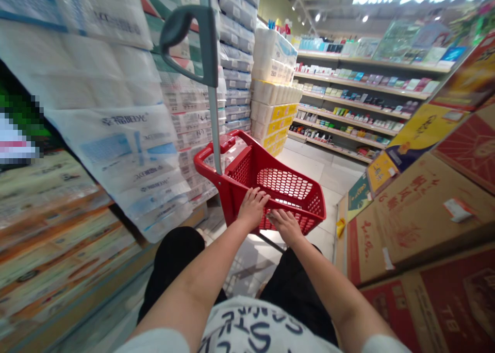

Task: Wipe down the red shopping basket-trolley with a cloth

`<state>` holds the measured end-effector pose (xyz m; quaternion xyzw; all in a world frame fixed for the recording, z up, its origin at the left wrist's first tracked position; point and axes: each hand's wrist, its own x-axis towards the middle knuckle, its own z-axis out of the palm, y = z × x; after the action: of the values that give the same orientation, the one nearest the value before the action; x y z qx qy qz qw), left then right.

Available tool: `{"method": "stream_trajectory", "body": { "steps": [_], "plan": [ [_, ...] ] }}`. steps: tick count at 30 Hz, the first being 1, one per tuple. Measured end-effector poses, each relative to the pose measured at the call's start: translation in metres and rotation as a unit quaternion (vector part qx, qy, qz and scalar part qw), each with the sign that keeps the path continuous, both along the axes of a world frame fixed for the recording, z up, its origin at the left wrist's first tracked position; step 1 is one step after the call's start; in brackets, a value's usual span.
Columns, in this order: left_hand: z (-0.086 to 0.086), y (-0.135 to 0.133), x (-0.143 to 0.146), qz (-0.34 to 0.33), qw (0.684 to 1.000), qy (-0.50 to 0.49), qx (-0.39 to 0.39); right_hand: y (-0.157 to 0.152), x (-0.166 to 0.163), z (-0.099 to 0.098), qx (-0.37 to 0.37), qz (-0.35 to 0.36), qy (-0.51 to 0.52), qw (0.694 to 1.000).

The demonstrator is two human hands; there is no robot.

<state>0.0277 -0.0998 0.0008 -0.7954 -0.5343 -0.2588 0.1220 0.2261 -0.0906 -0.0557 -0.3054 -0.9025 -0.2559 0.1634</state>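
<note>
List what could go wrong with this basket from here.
Tipping: the left hand and right hand are both at the near side of the basket, so pressing hard there might tilt it toward the knees.

Snagging: the raised handle could catch the stacked packs if swung left.

Bumping: a sharp turn right might knock the boxes.

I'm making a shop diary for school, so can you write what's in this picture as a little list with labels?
Place: a shop aisle
Main thing: red cart with holes in its basket sides
Handle: grey loop on an upright pole
Left hand: fingers over the cart's near rim
Right hand: at the same side, nearer the cart's front
On the left: stacked white packs
On the right: cardboard boxes
Behind: shelves of small products
</note>
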Motion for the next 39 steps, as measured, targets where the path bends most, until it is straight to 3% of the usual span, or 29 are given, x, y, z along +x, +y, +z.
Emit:
{"method": "stream_trajectory", "body": {
  "steps": [9, 13, 23, 39],
  "plan": [
    [0.002, -0.003, -0.001, 0.000, 1.000, 0.010, -0.010, 0.006, 0.007, 0.008, -0.037, 0.038, -0.047, 0.997],
    [0.003, -0.003, -0.001, 0.002, 1.000, 0.013, -0.010, 0.005, 0.006, 0.006, -0.027, 0.015, 0.012, 0.999],
    [0.005, -0.003, 0.000, 0.004, 1.000, 0.012, -0.002, -0.002, 0.015, 0.004, -0.042, -0.034, 0.019, 0.998],
    [0.006, -0.001, -0.004, 0.007, 1.000, 0.011, -0.026, -0.003, 0.028, 0.004, -0.045, -0.038, 0.064, 0.996]
  ]
}}
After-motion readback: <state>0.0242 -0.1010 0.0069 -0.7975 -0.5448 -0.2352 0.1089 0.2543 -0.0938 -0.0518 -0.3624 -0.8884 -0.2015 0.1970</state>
